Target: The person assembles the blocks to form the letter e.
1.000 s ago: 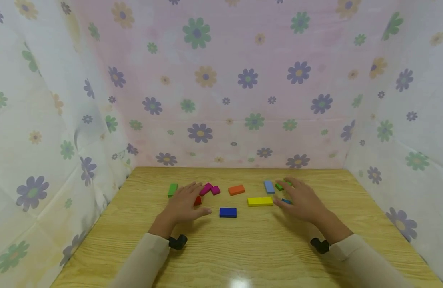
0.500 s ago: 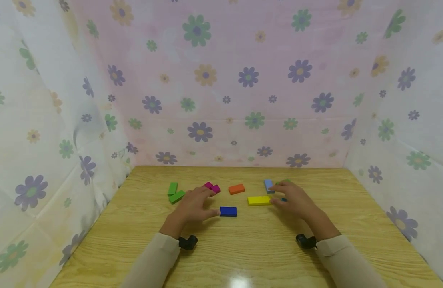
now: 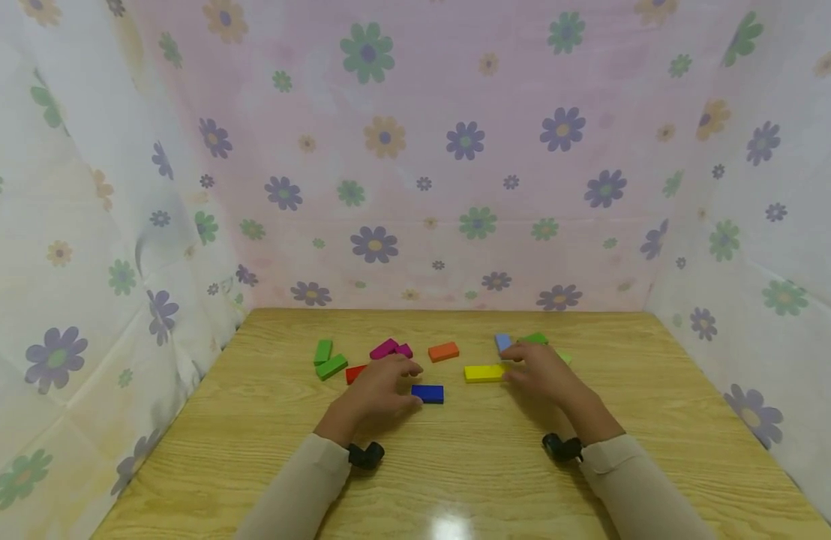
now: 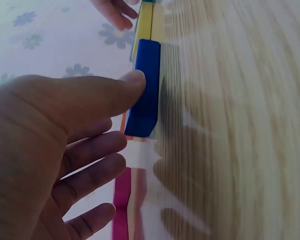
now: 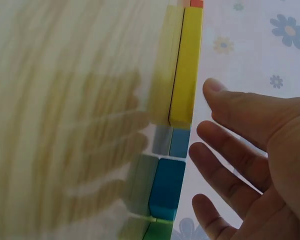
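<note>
My left hand, fingers loosely bent, hovers by the left end of a dark blue block. In the left wrist view its thumb overlaps that blue block; contact cannot be told. A red block shows partly behind this hand, with two magenta blocks beyond it. My right hand hangs over the right end of a yellow block, holding nothing. In the right wrist view its spread fingers are apart from the yellow block and a teal block.
On the wooden table, an orange block lies at centre back. Two green blocks are at left. A light blue block, a green block and a light green block lie around the right hand. Flowered cloth walls surround the table.
The left hand has moved right to the dark blue block, uncovering a green block and part of the red one. My right hand has shifted left over the yellow block's end. The blocks stay put.
</note>
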### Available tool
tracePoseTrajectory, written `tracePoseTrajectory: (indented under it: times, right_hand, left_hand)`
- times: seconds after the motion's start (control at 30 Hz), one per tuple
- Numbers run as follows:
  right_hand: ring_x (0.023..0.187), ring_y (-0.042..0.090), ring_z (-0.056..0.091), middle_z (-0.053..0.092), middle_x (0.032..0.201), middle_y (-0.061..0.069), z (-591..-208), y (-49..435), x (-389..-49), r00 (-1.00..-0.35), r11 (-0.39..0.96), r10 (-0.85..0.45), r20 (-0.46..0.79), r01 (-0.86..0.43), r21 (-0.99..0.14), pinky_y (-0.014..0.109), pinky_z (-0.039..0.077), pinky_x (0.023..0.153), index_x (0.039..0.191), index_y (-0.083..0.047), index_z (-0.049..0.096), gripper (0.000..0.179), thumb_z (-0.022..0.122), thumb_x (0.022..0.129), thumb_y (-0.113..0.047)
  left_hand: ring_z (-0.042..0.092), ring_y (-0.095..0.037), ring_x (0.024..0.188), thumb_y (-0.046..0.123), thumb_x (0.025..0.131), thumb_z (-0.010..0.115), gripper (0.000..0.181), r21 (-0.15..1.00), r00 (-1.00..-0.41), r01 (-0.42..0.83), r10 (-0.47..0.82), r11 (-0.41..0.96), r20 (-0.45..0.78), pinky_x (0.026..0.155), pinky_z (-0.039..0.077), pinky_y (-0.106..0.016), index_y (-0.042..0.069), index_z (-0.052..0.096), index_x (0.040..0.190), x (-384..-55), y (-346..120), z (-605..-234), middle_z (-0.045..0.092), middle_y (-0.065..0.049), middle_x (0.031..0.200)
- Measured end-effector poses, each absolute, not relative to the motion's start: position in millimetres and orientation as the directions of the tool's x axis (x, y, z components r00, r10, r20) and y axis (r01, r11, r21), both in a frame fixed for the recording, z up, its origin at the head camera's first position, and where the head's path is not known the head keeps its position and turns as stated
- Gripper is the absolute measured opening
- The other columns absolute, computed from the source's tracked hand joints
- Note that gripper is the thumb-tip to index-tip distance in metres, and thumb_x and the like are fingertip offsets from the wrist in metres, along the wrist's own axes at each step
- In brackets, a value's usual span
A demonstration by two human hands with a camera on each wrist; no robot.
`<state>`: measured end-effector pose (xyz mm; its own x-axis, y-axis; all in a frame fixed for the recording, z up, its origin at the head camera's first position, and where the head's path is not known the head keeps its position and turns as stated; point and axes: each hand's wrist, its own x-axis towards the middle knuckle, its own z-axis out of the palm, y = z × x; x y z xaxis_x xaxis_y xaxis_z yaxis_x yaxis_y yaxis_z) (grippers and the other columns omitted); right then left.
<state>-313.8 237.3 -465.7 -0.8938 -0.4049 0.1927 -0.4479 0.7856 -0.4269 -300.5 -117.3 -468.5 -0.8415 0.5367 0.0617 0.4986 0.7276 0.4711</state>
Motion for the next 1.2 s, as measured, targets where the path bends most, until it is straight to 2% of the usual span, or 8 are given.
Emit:
tracePoseTrajectory:
  times: [0.1, 0.2, 0.43, 0.57, 0.8, 0.97, 1.2]
  right_hand:
    - [0.116, 0.038, 0.067, 0.07, 0.128, 0.015, -465.5, 233.8, -314.7, -0.907, 0.792, -0.394, 0.152, -0.419, -0.445, 0.052, 0.058, 0.094, 0.13, -0.003, 0.07, 0.04, 0.078, 0.093, -0.014]
    - [0.118, 0.039, 0.067, 0.069, 0.132, 0.016, -464.3, 230.2, -313.9, -0.917, 0.793, -0.383, 0.107, -0.386, -0.472, 0.052, 0.058, 0.094, 0.132, -0.003, 0.069, 0.042, 0.078, 0.092, -0.013]
    - [0.11, 0.032, 0.068, 0.071, 0.122, 0.015, -461.2, 226.4, -309.2, -0.913, 0.789, -0.399, 0.084, -0.388, -0.477, 0.047, 0.059, 0.089, 0.13, -0.002, 0.07, 0.041, 0.079, 0.091, -0.01]
    - [0.108, 0.031, 0.068, 0.071, 0.121, 0.014, -461.1, 226.0, -308.3, -0.914, 0.796, -0.397, 0.08, -0.386, -0.466, 0.047, 0.059, 0.088, 0.13, -0.001, 0.07, 0.041, 0.079, 0.091, -0.011]
    - [0.102, 0.025, 0.067, 0.071, 0.12, 0.012, -462.4, 223.5, -310.0, -0.918, 0.797, -0.388, 0.079, -0.377, -0.472, 0.043, 0.059, 0.084, 0.13, -0.003, 0.071, 0.043, 0.081, 0.09, -0.015]
    - [0.095, 0.019, 0.065, 0.073, 0.115, 0.008, -465.0, 220.6, -313.7, -0.922, 0.805, -0.379, 0.078, -0.37, -0.465, 0.039, 0.058, 0.08, 0.125, -0.007, 0.075, 0.037, 0.081, 0.09, -0.016]
    - [0.093, 0.016, 0.064, 0.073, 0.111, 0.005, -466.5, 219.1, -314.0, -0.928, 0.802, -0.367, 0.069, -0.353, -0.482, 0.038, 0.058, 0.079, 0.122, -0.008, 0.076, 0.033, 0.08, 0.09, -0.015]
  left_hand:
    - [0.053, -0.017, 0.137, 0.039, 0.094, 0.075, 0.05, 0.48, -0.85, 0.477, 0.525, 0.737, 0.04, 0.113, 0.046, -0.046, 0.027, 0.063, 0.141, -298.8, -114.5, -468.8, 0.06, 0.013, 0.14]
    - [0.055, -0.017, 0.135, 0.038, 0.094, 0.076, 0.047, 0.45, -0.842, 0.499, 0.538, 0.741, 0.047, 0.113, 0.046, -0.045, 0.025, 0.066, 0.137, -299.1, -111.9, -468.4, 0.062, 0.011, 0.14]
    - [0.059, -0.017, 0.13, 0.035, 0.092, 0.079, 0.039, 0.374, -0.809, 0.57, 0.58, 0.732, 0.098, 0.109, 0.049, -0.041, 0.022, 0.074, 0.128, -301.8, -108.2, -468.5, 0.069, 0.009, 0.131]
    - [0.06, -0.016, 0.126, 0.032, 0.092, 0.08, 0.035, 0.38, -0.811, 0.567, 0.577, 0.731, 0.1, 0.108, 0.05, -0.04, 0.023, 0.076, 0.125, -302.3, -107.4, -469.4, 0.072, 0.01, 0.126]
    - [0.059, -0.011, 0.109, 0.03, 0.093, 0.079, 0.033, 0.403, -0.812, 0.554, 0.579, 0.729, 0.069, 0.102, 0.052, -0.034, 0.021, 0.076, 0.125, -302.2, -106.2, -471.4, 0.071, 0.011, 0.118]
    - [0.059, -0.011, 0.112, 0.03, 0.094, 0.078, 0.034, 0.422, -0.818, 0.539, 0.573, 0.729, 0.056, 0.102, 0.052, -0.035, 0.02, 0.075, 0.126, -302.2, -105.7, -470.9, 0.072, 0.011, 0.12]
    - [0.059, -0.009, 0.104, 0.028, 0.094, 0.078, 0.031, 0.427, -0.822, 0.531, 0.567, 0.732, 0.05, 0.1, 0.053, -0.034, 0.019, 0.076, 0.124, -302.7, -105.6, -472.2, 0.069, 0.01, 0.113]
